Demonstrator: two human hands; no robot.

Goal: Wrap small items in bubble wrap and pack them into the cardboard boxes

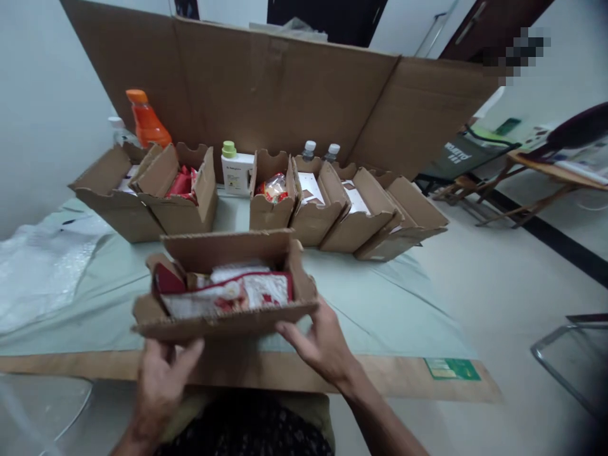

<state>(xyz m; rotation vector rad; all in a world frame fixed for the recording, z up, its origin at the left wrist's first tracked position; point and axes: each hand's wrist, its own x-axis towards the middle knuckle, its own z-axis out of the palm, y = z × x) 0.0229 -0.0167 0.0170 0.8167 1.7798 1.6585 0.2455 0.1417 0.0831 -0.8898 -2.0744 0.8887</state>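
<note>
An open cardboard box [228, 320] sits near the front edge of the table, filled with red and white packets [237, 292]. My left hand [161, 377] is under its front left corner, fingers curled against the box's front wall. My right hand [320, 342] grips the box's front right corner, thumb along the front wall. Both hands hold the box.
A row of open cardboard boxes [180, 202] stands behind, some with packets. An orange bottle [146, 123], a white bottle with a green cap [236, 170] and two small capped bottles [320, 151] stand by a tall cardboard sheet [285, 88]. Bubble wrap [38, 266] lies left. Chairs stand right.
</note>
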